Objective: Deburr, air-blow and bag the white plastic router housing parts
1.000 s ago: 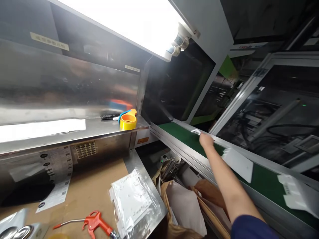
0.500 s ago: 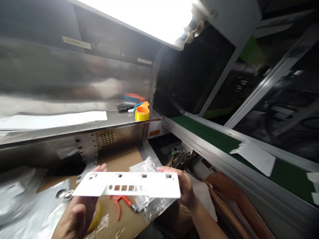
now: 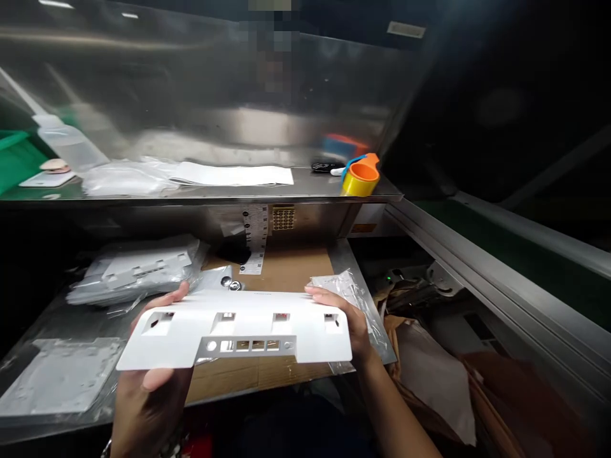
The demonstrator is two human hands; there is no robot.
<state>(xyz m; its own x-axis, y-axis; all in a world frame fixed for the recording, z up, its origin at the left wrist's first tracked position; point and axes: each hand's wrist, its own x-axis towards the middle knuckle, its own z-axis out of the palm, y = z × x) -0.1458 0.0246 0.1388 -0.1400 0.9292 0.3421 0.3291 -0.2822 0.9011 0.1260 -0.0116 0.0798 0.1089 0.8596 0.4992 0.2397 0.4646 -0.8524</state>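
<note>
A white plastic housing [image 3: 252, 321], with a row of port cutouts along its recessed edge and several square notches above them, is held up in front of me. My left hand [image 3: 153, 375] grips its left end, thumb below and fingertips over the upper edge. The right end sits in my right hand [image 3: 351, 324], whose fingers reach over the top corner. Beneath the housing lies brown cardboard [image 3: 296, 267] on the bench. Just beyond its right end is a clear plastic bag [image 3: 348, 286], partly covered by my right hand.
Bagged white housings [image 3: 147, 267] lie at the left, with another white plastic part [image 3: 64, 375] nearer me. The steel shelf [image 3: 214, 196] bears papers [image 3: 233, 175], a yellow tape roll [image 3: 360, 181] and a squeeze bottle [image 3: 71, 143]. A metal rail [image 3: 477, 273] and brown bags [image 3: 429, 375] are at the right.
My view has swung left, bringing the squeeze bottle and bagged housings into sight. The housing has tilted, showing more of its top face, and both hands still hold it.
</note>
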